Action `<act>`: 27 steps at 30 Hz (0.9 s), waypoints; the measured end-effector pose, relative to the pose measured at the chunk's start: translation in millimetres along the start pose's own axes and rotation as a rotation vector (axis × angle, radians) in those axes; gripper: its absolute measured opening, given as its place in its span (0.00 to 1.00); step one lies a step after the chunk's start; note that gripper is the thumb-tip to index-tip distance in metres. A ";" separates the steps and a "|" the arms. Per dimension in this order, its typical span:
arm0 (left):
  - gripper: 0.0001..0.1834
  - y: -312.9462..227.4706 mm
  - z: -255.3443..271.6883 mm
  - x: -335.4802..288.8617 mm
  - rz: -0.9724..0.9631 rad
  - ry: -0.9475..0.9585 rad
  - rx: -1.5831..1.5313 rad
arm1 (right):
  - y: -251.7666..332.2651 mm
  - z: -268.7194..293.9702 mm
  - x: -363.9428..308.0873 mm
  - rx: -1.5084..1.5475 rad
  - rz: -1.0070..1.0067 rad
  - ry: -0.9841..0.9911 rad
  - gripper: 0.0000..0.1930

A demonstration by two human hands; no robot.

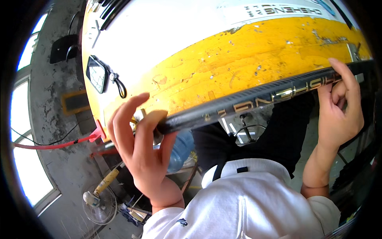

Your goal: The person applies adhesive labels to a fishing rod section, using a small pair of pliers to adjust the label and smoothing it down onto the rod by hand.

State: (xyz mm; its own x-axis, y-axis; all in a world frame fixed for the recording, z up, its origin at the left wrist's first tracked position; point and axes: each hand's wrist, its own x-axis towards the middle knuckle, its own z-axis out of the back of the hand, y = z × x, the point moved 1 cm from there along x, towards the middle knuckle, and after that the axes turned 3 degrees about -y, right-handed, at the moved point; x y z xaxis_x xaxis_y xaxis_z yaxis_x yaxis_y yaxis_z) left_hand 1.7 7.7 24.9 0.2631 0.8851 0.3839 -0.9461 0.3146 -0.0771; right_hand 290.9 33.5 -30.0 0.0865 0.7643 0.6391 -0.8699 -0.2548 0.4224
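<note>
A long black tube (238, 104) with a carbon-fibre weave and gold lettering lies slantwise along the near edge of the yellow table, its left end lower in view. My left hand (145, 159) is closed at that left end, index finger on top and thumb underneath; the other fingers are raised. Farther right, my right hand (342, 113) grips the tube with its thumb on the near side and index finger stretched over the top. The tube's far right end runs into the dark rim of the view.
White sheeting covers the back of the worn yellow table (223, 63). On it are a phone (96, 73) with a strap, a hex key (96, 35), black rods (113, 12) and a decal sheet (274, 14). A red hose (55, 145), blue water jug (181, 149) and fan (99, 203) are at left.
</note>
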 end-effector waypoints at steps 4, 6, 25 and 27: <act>0.21 -28.0 32.2 -14.1 0.176 0.266 -0.276 | -2.3 26.8 5.9 0.117 -0.054 -0.047 0.24; 0.23 -36.7 23.4 -23.2 0.127 0.528 -0.488 | -5.8 37.6 7.3 0.134 -0.042 -0.106 0.24; 0.16 -115.1 20.1 -126.8 0.259 0.682 -1.254 | 52.7 96.5 -42.0 1.131 -0.438 0.465 0.11; 0.16 -113.7 21.2 -132.6 0.252 0.657 -1.253 | 48.3 106.5 -24.0 1.128 -0.572 0.488 0.12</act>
State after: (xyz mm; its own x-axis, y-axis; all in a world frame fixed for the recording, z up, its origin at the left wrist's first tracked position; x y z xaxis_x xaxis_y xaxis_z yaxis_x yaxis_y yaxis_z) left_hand 70.4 -152.7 2.2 0.4817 0.8479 -0.2214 -0.2842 -0.0878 -0.9547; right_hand 298.5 -60.2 43.5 -0.0854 0.9963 0.0063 0.1181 0.0038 0.9930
